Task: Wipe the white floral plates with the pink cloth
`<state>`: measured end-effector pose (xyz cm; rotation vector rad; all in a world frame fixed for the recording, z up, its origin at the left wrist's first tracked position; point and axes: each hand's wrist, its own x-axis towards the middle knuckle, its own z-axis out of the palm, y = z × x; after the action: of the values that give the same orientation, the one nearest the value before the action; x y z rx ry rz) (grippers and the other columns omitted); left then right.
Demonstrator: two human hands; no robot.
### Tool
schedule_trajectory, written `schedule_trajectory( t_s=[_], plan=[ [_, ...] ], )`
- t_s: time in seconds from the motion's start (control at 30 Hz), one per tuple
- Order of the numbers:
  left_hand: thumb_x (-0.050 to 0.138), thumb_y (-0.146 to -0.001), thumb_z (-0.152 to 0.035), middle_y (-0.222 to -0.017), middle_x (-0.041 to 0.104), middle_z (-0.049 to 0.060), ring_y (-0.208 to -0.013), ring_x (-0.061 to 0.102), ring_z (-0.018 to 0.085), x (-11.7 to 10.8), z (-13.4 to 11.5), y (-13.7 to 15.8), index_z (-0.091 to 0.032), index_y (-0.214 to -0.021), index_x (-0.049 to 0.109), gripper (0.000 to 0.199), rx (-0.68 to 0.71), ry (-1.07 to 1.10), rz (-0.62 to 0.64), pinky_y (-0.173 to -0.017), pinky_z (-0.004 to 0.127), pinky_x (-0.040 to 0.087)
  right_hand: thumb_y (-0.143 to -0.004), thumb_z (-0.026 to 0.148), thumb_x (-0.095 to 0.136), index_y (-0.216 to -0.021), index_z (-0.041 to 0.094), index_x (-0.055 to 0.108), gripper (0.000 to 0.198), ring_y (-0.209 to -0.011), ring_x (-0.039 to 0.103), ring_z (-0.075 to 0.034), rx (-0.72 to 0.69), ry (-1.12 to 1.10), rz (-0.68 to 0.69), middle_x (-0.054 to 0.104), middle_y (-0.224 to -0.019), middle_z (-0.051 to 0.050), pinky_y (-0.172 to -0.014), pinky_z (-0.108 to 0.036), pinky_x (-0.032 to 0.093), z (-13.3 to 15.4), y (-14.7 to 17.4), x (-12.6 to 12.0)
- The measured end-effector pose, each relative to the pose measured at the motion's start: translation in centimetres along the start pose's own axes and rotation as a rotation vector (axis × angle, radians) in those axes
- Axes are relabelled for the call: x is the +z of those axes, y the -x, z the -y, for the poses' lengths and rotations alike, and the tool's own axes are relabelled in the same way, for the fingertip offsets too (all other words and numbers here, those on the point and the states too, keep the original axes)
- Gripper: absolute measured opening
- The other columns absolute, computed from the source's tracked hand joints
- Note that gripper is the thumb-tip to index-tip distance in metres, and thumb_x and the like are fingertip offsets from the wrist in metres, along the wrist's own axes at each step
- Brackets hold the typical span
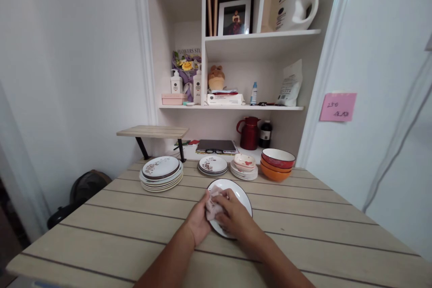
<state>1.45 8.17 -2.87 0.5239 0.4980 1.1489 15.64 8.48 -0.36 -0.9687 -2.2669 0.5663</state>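
Note:
A white plate (240,197) with a dark rim is tilted a little above or against the wooden table, close in front of me. At its left edge my left hand (198,221) grips the rim, with the thumb up by the cloth. My right hand (233,212) presses a crumpled pale pink cloth (213,204) onto the plate's upper face, its fingers curled round the fabric. Part of the plate's left side and lower face is hidden by both hands and the cloth.
Behind the plate stand a tall plate stack (162,184), a smaller patterned stack (213,164), small dishes with a pink bowl (245,162) on top, and nested red and orange bowls (276,173). A low riser (153,132) stands back left; a red jug (249,134) stands at the back.

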Motion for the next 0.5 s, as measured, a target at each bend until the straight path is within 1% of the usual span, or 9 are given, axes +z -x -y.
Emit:
schedule_trajectory(
  t_s=[0.07,0.13,0.2,0.23,0.3,0.37,0.4,0.5],
  plan=[
    [0.054,-0.085,-0.048,-0.098,0.072,0.012,-0.096,0.066,0.026,0.1,0.1,0.0,-0.011,-0.114,0.063,0.048,0.001,-0.003,-0.004,-0.095,0.038,0.041,-0.076,0.012,0.053,-0.115,0.027,0.062,0.042,-0.104,0.051,-0.02,0.01,0.089,-0.094,0.047,-0.116,-0.007,-0.091,-0.031,0.041,-0.7,-0.9,0.0],
    [0.055,-0.085,-0.048,-0.104,0.071,0.013,-0.101,0.064,0.027,0.3,0.1,0.1,-0.011,-0.12,0.06,0.051,0.001,-0.002,0.006,-0.097,0.038,0.04,-0.077,0.016,0.054,-0.115,0.028,0.062,0.04,-0.105,0.05,-0.021,0.037,0.178,-0.173,0.047,-0.118,-0.007,-0.091,-0.033,0.041,-1.3,-1.6,-0.5],
    [0.055,-0.086,-0.047,-0.11,0.07,0.014,-0.106,0.062,0.027,0.4,0.2,0.3,-0.011,-0.126,0.056,0.054,0.001,-0.005,0.014,-0.099,0.038,0.038,-0.079,0.022,0.056,-0.116,0.028,0.062,0.038,-0.105,0.05,-0.022,0.085,0.244,-0.214,0.048,-0.119,-0.008,-0.089,-0.033,0.041,-1.8,-1.8,-1.4],
    [0.054,-0.086,-0.047,-0.111,0.069,0.014,-0.107,0.062,0.027,0.4,0.2,0.4,-0.011,-0.128,0.054,0.055,-0.001,-0.007,0.014,-0.101,0.039,0.037,-0.079,0.024,0.056,-0.117,0.028,0.061,0.038,-0.105,0.051,-0.022,0.112,0.269,-0.211,0.048,-0.119,-0.008,-0.086,-0.033,0.041,-1.9,-1.6,-1.9],
    [0.053,-0.086,-0.048,-0.114,0.068,0.015,-0.11,0.06,0.028,0.4,0.3,0.4,-0.011,-0.131,0.051,0.058,-0.006,-0.006,0.017,-0.102,0.04,0.036,-0.079,0.026,0.055,-0.117,0.028,0.06,0.038,-0.1,0.053,-0.022,0.177,0.315,-0.156,0.05,-0.117,-0.008,-0.078,-0.03,0.041,-1.9,-0.9,-2.9],
    [0.052,-0.086,-0.051,-0.116,0.067,0.016,-0.111,0.059,0.029,0.3,0.3,0.4,-0.011,-0.133,0.049,0.061,-0.016,0.007,0.025,-0.103,0.041,0.035,-0.077,0.025,0.055,-0.112,0.028,0.061,0.036,-0.091,0.055,-0.02,0.236,0.356,-0.048,0.054,-0.11,-0.006,-0.07,-0.028,0.038,-1.5,0.2,-3.7],
    [0.051,-0.086,-0.052,-0.117,0.066,0.016,-0.112,0.059,0.029,0.2,0.3,0.4,-0.011,-0.134,0.049,0.063,-0.019,0.015,0.028,-0.103,0.042,0.035,-0.074,0.024,0.057,-0.107,0.028,0.062,0.034,-0.086,0.056,-0.019,0.243,0.364,0.022,0.056,-0.106,-0.005,-0.068,-0.027,0.036,-1.2,0.8,-4.0],
    [0.052,-0.085,-0.053,-0.117,0.066,0.017,-0.111,0.059,0.03,0.1,0.1,0.5,-0.01,-0.132,0.051,0.064,-0.017,0.018,0.024,-0.102,0.041,0.036,-0.065,0.021,0.064,-0.094,0.027,0.065,0.03,-0.084,0.055,-0.018,0.112,0.265,0.254,0.061,-0.096,0.0,-0.07,-0.026,0.035,-0.2,1.9,-4.1]
  ],
)
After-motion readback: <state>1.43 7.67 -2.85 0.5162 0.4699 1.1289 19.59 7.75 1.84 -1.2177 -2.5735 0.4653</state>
